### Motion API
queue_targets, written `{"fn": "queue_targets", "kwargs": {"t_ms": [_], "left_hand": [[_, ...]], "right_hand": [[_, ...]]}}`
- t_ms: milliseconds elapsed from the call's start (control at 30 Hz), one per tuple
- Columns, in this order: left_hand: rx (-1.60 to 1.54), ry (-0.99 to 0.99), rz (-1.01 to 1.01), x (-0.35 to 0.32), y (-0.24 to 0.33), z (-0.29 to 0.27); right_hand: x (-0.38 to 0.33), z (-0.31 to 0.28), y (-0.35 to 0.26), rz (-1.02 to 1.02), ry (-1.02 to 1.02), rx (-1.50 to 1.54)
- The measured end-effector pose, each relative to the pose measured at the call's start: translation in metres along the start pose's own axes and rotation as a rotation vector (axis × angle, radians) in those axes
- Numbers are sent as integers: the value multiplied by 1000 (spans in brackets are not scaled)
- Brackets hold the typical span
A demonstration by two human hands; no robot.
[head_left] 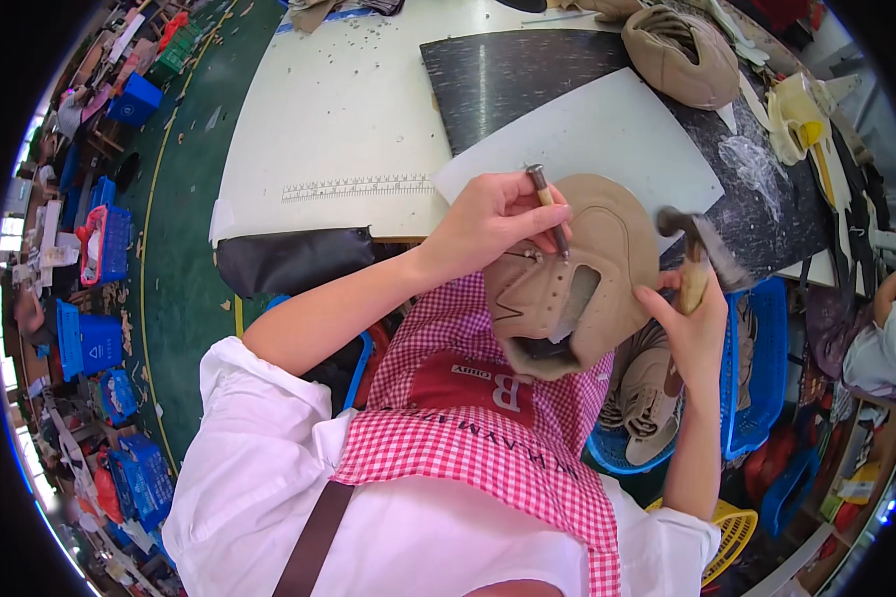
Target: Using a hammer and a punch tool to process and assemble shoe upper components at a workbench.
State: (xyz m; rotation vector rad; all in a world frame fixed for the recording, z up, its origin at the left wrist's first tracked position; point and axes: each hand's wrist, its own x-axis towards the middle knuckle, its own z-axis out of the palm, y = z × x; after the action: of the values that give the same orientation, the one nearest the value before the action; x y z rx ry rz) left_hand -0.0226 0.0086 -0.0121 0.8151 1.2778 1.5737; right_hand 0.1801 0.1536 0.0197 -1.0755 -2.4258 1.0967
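Observation:
A beige shoe upper [622, 234] lies at the table's near edge, over a white sheet [528, 139]; its eyelet row and throat opening face up. My left hand [483, 224] pinches a slim metal punch [540, 185], held nearly upright with its tip down at the eyelet row. In my right hand [697, 323] is a hammer [693, 284], gripped by its wooden handle. The hammer's head is slightly blurred, apart from the punch and to its right. The thumb of that hand rests against the upper's right edge.
Under the sheet is a black mat [488, 85] on a white table [338, 109] with a printed ruler scale. Another beige upper [682, 60] sits at the back right. Below the table stand a blue basket [762, 398] and one with more uppers [647, 388]. A person [881, 343] is at far right.

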Motion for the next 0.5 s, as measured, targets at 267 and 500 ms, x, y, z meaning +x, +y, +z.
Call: {"fn": "queue_targets", "kwargs": {"t_ms": [267, 500], "left_hand": [[42, -132, 96, -27, 27, 14], [249, -188, 61, -11, -7, 20]], "right_hand": [[46, 14, -17, -159, -78, 7], [33, 16, -15, -161, 36, -74]]}}
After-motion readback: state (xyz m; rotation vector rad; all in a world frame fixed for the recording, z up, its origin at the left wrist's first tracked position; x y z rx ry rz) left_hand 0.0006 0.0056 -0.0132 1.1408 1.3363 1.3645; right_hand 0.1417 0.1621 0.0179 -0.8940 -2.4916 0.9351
